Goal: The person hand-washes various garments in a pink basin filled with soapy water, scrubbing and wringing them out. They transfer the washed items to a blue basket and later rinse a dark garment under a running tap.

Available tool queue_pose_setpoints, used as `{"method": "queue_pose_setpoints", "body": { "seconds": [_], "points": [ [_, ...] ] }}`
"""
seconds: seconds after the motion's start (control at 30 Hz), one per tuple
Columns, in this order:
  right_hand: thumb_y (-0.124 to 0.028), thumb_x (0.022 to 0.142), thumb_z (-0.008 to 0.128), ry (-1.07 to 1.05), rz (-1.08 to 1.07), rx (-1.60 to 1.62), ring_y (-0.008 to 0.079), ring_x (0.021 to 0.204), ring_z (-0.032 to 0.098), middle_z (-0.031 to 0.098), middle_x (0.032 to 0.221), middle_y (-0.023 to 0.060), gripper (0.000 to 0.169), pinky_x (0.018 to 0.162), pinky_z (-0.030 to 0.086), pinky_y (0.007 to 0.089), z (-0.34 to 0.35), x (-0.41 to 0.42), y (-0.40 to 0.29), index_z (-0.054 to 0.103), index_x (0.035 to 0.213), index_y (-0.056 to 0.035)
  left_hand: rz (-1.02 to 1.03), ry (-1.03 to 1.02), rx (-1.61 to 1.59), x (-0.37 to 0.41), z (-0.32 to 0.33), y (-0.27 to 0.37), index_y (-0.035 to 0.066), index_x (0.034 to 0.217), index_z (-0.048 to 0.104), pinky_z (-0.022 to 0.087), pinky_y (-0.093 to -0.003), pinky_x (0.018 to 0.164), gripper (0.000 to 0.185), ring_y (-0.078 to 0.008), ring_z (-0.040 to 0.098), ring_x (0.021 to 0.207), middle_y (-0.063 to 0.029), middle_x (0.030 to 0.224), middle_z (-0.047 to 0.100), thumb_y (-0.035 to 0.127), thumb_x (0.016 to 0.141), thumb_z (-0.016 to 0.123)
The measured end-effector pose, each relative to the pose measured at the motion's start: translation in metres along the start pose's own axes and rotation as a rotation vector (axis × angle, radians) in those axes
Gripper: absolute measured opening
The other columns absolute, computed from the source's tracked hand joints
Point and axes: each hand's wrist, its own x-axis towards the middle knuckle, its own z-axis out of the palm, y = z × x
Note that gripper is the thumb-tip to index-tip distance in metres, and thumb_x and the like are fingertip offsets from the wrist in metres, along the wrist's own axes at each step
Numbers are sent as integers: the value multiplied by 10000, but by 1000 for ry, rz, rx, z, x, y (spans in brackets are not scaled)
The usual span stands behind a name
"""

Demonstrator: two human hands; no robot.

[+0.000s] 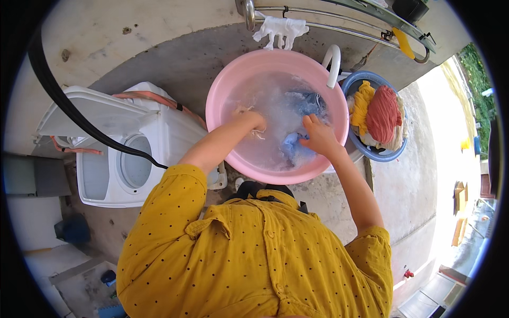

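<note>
A large pink plastic basin (218,99) of cloudy, sudsy water (258,89) stands before me. My left hand (254,120) dips into the left part of the water; its fingers are mostly hidden beneath the surface. Above the right side of the water, my right hand (320,135) has its fingers apart, with its thumb near or touching a wet light-blue cloth (293,148). That cloth lies partly under the suds. Farther back, a darker blue garment that looks like denim (308,102) floats half sunken.
A white faucet (333,65) curves over the basin's rim. Right of it, a blue tub (387,156) holds yellow, red and pale clothes. At left stands a white twin-tub washing machine (171,127) with a pink hose (153,97). White gloves (282,30) hang from a metal rail (342,27).
</note>
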Motion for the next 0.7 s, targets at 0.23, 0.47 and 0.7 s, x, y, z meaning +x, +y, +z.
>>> {"method": "queue_pose_setpoints", "body": {
  "seconds": [0.23, 0.47, 0.7],
  "points": [
    [-90, 736, 563, 217, -75, -195, 343, 719, 611, 610, 766, 169, 117, 639, 488, 417, -15, -24, 16, 578, 823, -13, 293, 455, -183, -122, -80, 21, 55, 1114, 604, 414, -398, 892, 530, -301, 534, 1081, -131, 1073, 623, 405, 722, 672],
    [-134, 823, 530, 565, -19, 624, 168, 583, 569, 531, 615, 89, 153, 577, 470, 298, -157, -13, -54, 493, 796, 12, 412, 902, -1033, 33, -30, 18, 13, 1318, 382, 365, -381, 980, 786, -333, 433, 1212, -211, 1264, 493, 433, 735, 700],
    [-164, 906, 519, 715, -400, 1202, 35, 660, 498, 505, 696, -25, 136, 626, 444, 201, -198, 30, -115, 502, 800, -80, 708, 671, -833, 28, -12, 41, -31, 1211, 501, 411, -367, 941, 613, -337, 531, 1112, -250, 1189, 546, 305, 728, 673]
  ]
}}
